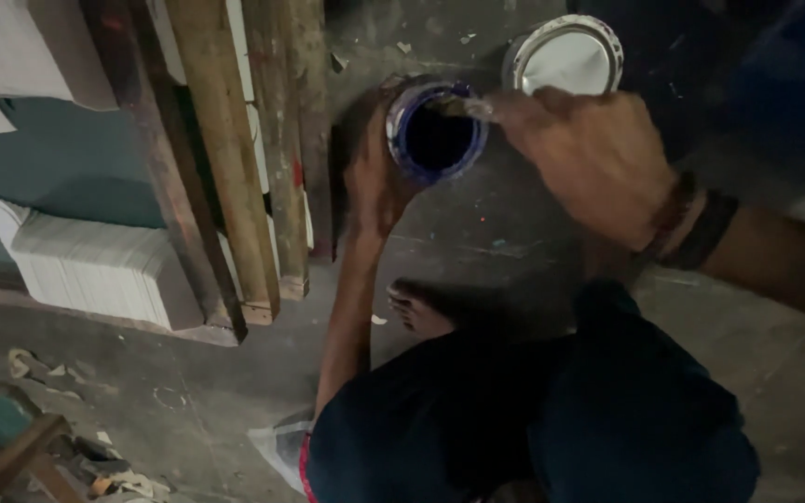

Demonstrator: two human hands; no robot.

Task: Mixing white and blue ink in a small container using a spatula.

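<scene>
One head-worn camera looks steeply down, close over the person's knees, at the floor [477, 233] ahead

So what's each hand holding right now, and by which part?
Left hand grips the blue paint can by its side wall. Right hand pinches the upper end of a stirring stick reaching into the can.

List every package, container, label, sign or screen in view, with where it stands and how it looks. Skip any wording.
Open round paint can with blue-stained rim: on the grey floor, top centre, dark inside, left hand on its side, right hand holding a stick over its mouth.
Round white lid with blue-flecked rim: on the floor, just right of the can.
No signs, screens or readable labels visible.
</scene>
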